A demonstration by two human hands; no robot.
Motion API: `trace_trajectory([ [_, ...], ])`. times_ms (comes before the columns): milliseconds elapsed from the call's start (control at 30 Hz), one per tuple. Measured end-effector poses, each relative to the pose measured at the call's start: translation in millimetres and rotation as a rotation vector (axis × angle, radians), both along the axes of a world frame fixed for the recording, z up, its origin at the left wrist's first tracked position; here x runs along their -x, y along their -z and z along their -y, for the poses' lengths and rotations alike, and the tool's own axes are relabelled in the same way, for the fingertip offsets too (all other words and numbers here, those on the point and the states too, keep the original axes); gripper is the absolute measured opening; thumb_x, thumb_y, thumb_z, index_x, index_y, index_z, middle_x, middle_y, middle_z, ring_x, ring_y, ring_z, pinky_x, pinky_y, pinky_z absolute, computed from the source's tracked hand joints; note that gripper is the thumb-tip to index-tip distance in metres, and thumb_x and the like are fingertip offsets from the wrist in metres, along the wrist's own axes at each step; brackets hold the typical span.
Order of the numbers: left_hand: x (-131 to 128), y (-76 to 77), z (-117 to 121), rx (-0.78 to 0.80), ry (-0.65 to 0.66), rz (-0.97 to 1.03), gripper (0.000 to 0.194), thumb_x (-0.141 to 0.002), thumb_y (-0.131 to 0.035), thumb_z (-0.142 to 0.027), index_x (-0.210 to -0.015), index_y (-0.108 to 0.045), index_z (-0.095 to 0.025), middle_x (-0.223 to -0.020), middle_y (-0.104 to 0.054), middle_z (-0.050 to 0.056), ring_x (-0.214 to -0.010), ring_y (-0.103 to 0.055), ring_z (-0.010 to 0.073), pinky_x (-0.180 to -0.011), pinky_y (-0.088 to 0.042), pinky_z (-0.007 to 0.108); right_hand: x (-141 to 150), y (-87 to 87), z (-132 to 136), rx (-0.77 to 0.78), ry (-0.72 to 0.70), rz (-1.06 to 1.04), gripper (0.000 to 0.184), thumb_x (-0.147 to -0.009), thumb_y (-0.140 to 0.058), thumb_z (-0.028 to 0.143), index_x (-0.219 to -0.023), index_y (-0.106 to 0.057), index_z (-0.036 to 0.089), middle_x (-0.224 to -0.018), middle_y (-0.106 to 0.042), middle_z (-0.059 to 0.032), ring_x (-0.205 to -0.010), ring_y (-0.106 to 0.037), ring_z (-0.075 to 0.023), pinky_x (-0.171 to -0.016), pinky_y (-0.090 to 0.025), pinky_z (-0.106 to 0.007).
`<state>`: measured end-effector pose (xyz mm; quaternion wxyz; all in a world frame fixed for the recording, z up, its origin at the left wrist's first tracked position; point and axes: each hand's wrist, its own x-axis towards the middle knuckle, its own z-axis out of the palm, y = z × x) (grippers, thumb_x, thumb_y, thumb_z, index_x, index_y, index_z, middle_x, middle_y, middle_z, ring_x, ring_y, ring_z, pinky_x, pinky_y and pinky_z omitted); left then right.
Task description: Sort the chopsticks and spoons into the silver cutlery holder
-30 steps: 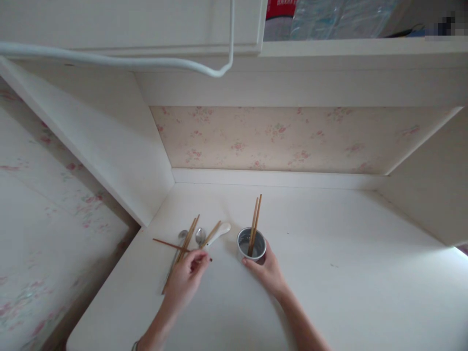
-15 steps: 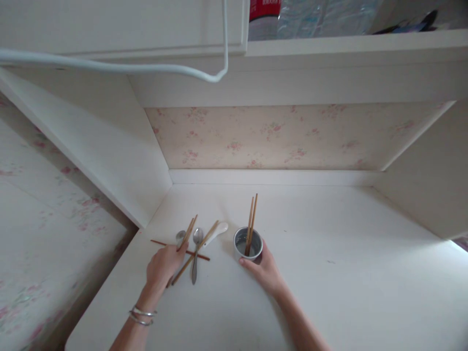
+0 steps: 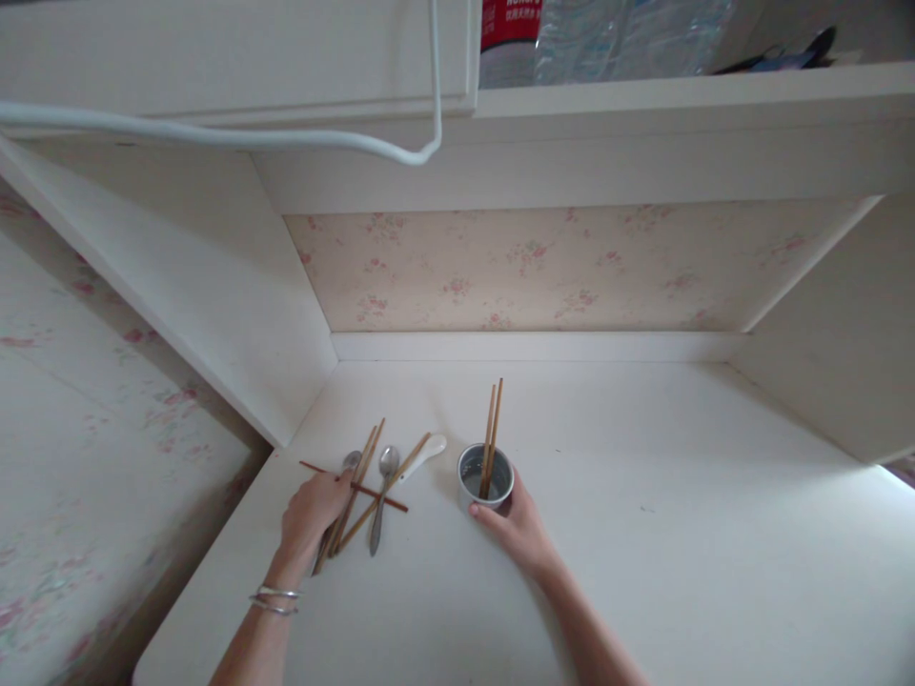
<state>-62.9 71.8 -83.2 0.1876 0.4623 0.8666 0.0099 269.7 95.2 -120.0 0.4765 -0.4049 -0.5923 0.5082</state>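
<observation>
My left hand (image 3: 318, 510) is closed at the left pile, its fingertips pinching a reddish-brown chopstick (image 3: 386, 498) near its middle. That chopstick crosses several lighter wooden chopsticks (image 3: 355, 500). A metal spoon (image 3: 387, 476) lies just to the right of the hand, and a second spoon (image 3: 351, 459) is mostly hidden behind it. At the pile's right end rests a white spoon (image 3: 427, 451). My right hand (image 3: 520, 534) is wrapped round a grey metal cup (image 3: 468, 497) on the table. Two chopsticks (image 3: 491, 433) lean upright inside the cup.
The white tabletop (image 3: 643, 572) has a side panel (image 3: 207, 305) at its left and a floral-papered wall (image 3: 500, 267) behind. Overhead, a shelf (image 3: 679, 90) holds plastic-wrapped bottles (image 3: 607, 38). A white cable (image 3: 286, 138) hangs at upper left.
My left hand has let the lighter chopsticks down onto the pile and shifted slightly left, onto the reddish-brown chopstick, which has turned a little. My right hand and the cup stay put.
</observation>
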Motion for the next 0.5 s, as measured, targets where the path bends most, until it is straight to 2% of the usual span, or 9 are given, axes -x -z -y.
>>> trace_trajectory([
  [233, 9, -0.7, 2, -0.044, 0.010, 0.048, 0.054, -0.088, -0.032, -0.050, -0.093, -0.072, -0.014, -0.108, -0.071, 0.023, -0.104, -0.066, 0.0384, -0.086, -0.047, 0.045, -1, -0.7, 1, -0.012, 0.001, 0.046, 0.076, -0.071, -0.081, 0.037, -0.137, -0.046, 0.026, -0.134, -0.059, -0.0100, -0.127, -0.052, -0.0326, -0.107, -0.040, -0.052],
  [367, 8, -0.6, 0, -0.072, -0.005, 0.050, 0.051, -0.089, -0.030, -0.047, -0.087, -0.070, -0.016, -0.106, -0.072, 0.021, -0.102, -0.067, 0.0360, -0.083, -0.048, 0.041, 0, -0.9, 1, -0.021, 0.002, 0.029, 0.073, -0.071, -0.081, 0.038, -0.135, -0.048, 0.026, -0.133, -0.060, -0.0101, -0.125, -0.053, -0.0325, -0.107, -0.040, -0.052],
  [500, 4, -13.3, 0, -0.126, -0.021, 0.029, 0.052, -0.090, -0.026, -0.049, -0.084, -0.067, -0.018, -0.102, -0.073, 0.018, -0.098, -0.068, 0.0338, -0.078, -0.048, 0.038, 1, 0.9, 1, -0.012, 0.003, 0.011, 0.074, -0.070, -0.081, 0.038, -0.135, -0.048, 0.025, -0.132, -0.060, -0.0103, -0.124, -0.054, -0.0322, -0.106, -0.041, -0.051],
])
